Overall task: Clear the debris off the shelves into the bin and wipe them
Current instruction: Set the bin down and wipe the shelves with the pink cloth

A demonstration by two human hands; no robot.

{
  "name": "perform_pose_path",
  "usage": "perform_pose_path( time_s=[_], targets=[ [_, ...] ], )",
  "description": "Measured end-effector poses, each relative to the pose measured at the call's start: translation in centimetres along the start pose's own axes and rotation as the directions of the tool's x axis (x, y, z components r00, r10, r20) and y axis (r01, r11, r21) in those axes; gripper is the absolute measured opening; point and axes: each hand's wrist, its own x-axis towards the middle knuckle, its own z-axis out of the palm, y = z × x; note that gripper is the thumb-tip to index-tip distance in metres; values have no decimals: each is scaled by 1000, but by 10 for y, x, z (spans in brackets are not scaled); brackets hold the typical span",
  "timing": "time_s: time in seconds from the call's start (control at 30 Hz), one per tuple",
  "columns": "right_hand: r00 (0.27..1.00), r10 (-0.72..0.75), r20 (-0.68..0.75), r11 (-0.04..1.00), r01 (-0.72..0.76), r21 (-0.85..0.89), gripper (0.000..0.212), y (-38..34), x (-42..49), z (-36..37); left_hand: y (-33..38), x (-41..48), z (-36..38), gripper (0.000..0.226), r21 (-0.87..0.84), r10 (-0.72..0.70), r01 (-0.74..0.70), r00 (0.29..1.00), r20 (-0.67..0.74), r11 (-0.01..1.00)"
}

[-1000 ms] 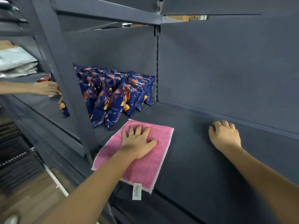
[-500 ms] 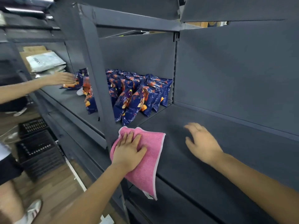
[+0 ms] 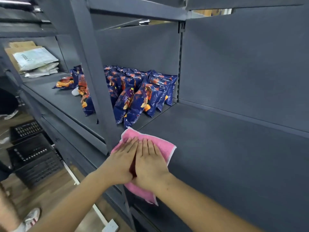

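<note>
A pink cloth (image 3: pixel 164 145) lies on the front left corner of the dark grey shelf (image 3: pixel 225 156), with its near edge hanging over the shelf's front. My left hand (image 3: pixel 121 162) and my right hand (image 3: pixel 148 162) press flat on it side by side, fingers together and pointing away from me. The shelf to the right of the cloth is bare. No bin shows in the view.
Several blue snack bags (image 3: pixel 142 94) stand at the back left, just beyond the cloth. A grey upright post (image 3: pixel 93 72) rises at the shelf's left corner. White parcels (image 3: pixel 36 59) lie far left. Black crates (image 3: pixel 31 153) sit on the wooden floor.
My right hand has come left across the shelf and now lies on the cloth beside my left hand. The cloth has slid toward the left corner. Another person's arm at the left has gone.
</note>
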Motion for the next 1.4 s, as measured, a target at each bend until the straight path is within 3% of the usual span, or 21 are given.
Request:
perform_pose_path(
  time_s=[0.13,0.23,0.33,0.73,1.1,1.4],
  targets=[
    [999,44,-9,997,-45,-56,92,-3,-1,4,13,-4,-6,92,187,77,-59,993,-91,981],
    [999,53,-10,994,-54,-94,87,-5,-2,4,17,-4,3,56,105,80,-58,972,-221,993],
    [998,53,-18,990,-55,-128,81,-8,-5,5,17,-6,9,53,65,25,-6,952,-306,998],
    [993,95,-69,991,-102,-91,54,-18,-7,12,18,-7,16,46,70,58,-24,850,-524,997],
    [991,98,-86,979,-112,-172,55,-13,-28,12,38,-12,12,48,109,65,-10,856,-514,994],
    [981,136,-137,961,-164,-222,61,28,-122,15,137,-37,10,47,105,116,-68,820,-560,992]
  ],
)
